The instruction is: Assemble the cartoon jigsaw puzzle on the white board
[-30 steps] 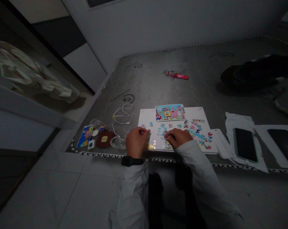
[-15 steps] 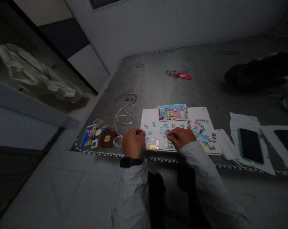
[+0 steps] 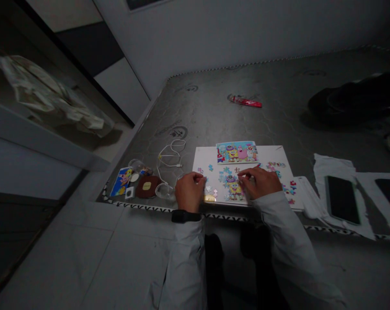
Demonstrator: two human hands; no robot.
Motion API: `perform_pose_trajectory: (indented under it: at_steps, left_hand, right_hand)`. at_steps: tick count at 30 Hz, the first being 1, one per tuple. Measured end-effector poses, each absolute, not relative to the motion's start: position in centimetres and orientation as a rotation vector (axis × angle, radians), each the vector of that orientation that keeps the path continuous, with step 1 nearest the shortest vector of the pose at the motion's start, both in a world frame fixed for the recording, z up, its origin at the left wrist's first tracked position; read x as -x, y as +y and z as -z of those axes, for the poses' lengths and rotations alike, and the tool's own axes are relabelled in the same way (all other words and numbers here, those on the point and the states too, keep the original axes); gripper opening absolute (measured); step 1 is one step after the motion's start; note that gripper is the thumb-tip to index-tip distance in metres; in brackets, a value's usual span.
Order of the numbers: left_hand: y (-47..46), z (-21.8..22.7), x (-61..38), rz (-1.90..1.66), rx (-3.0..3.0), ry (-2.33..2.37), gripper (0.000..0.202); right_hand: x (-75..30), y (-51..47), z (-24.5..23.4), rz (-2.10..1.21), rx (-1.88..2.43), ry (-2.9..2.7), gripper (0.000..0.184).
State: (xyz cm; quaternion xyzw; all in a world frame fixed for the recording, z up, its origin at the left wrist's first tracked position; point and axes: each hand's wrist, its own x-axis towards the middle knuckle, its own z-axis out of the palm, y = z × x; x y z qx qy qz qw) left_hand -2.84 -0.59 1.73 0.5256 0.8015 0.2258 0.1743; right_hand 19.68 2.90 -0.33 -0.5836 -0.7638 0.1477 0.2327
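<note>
A partly joined cartoon jigsaw [image 3: 235, 189] lies between my hands, near the front edge of a white board [image 3: 203, 156]. My right hand [image 3: 262, 181] is at its right side, thumb and fingertips drawn close together; my left hand [image 3: 189, 191], over the board's left edge, is nearly pinched too (whether either has a piece, I cannot tell). Behind the jigsaw lies a picture card [image 3: 236, 153]; farther right, a phone [image 3: 342, 199].

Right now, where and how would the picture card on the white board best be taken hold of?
Probably by the middle of its far edge, pinched from the far side, top and underside: the picture card looks thin and flat, and that edge appears to reach past the far edge of the white board. Puzzle pieces lie close to the card's near edge.
</note>
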Motion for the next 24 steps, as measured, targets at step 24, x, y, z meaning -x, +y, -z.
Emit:
perform_pose_trajectory:
  at_steps: [24]
  left_hand:
    - [0.8,0.1,1.2,-0.738,-1.657,2.117,0.028]
  right_hand:
    - [-29.3,2.2,-0.9,-0.343,2.243,-1.807,0.027]
